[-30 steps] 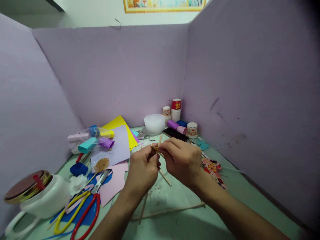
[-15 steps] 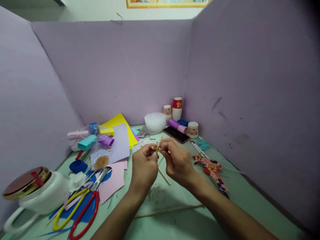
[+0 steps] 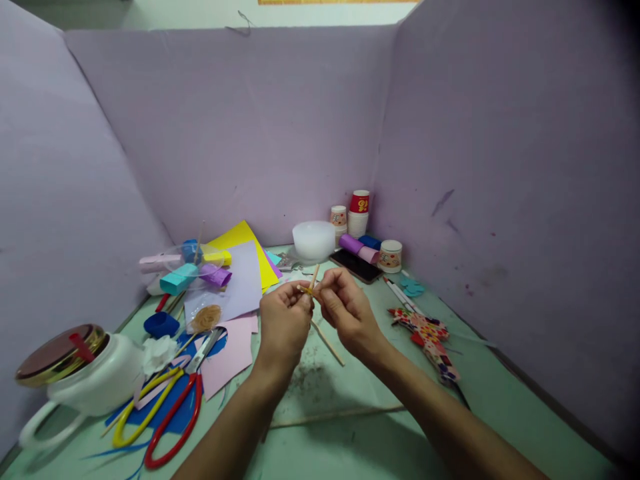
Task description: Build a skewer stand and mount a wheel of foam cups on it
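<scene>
Thin wooden sticks [image 3: 327, 343] cross each other above the middle of the table, with a yellowish band round the crossing. My left hand [image 3: 285, 323] pinches the sticks at the crossing from the left. From the right, my right hand [image 3: 347, 310] has its fingertips pressed together at the band by the same crossing. One stick points up between the hands and another slants down to the right below them. The fingers hide part of the band and the joint.
Red-handled scissors [image 3: 175, 420], yellow-handled scissors [image 3: 147, 407], a white mug [image 3: 105, 377] and coloured paper [image 3: 245, 267] lie left. A white bowl [image 3: 314, 241], phone [image 3: 356, 265] and paper cups [image 3: 358, 223] stand behind. Patterned fabric [image 3: 425, 337] lies right.
The view has tilted down and turned slightly left. Both hands remain close together at the stick crossing, and the fingers of my right hand have shifted a little around the band.
</scene>
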Demonstrator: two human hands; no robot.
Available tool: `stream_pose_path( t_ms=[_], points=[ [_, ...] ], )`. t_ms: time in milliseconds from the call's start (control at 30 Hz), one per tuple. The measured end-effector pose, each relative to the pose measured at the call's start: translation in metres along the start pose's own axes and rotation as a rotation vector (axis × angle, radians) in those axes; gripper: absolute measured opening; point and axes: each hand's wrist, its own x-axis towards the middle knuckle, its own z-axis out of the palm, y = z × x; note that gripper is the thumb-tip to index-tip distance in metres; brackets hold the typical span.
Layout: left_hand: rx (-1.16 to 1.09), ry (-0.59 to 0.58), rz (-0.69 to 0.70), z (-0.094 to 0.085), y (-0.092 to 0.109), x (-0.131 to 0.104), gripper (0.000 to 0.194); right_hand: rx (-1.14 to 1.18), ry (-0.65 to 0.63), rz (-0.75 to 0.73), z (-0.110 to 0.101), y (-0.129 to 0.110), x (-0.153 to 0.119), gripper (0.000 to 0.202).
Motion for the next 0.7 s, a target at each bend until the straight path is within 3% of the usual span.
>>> stream_pose_path(
  t_ms=[100,167,267,333,467,700],
  points=[
    [-0.026,0.049,-0.004,-0.001,-0.003,0.004,0.02,0.045,0.032,0.144,-0.002,-0.005,-0.004,0.028],
    [-0.04,0.057,-0.016,0.0,-0.005,0.005,0.021,-0.05,0.051,0.239,-0.005,-0.005,-0.004,0.034],
    [-0.065,0.041,-0.047,0.001,-0.007,0.005,0.021,-0.298,0.05,0.302,-0.012,-0.006,0.002,0.02],
    [-0.078,0.029,-0.071,0.002,-0.005,0.005,0.022,-0.349,-0.022,0.334,-0.016,-0.01,0.009,0.013],
    [-0.102,0.036,-0.087,0.0,-0.003,0.009,0.025,0.035,-0.218,0.479,-0.02,-0.022,0.012,0.028],
    [-0.09,-0.009,-0.046,0.002,-0.015,0.01,0.029,0.794,0.097,0.584,-0.019,-0.008,0.002,0.013]
  ],
)
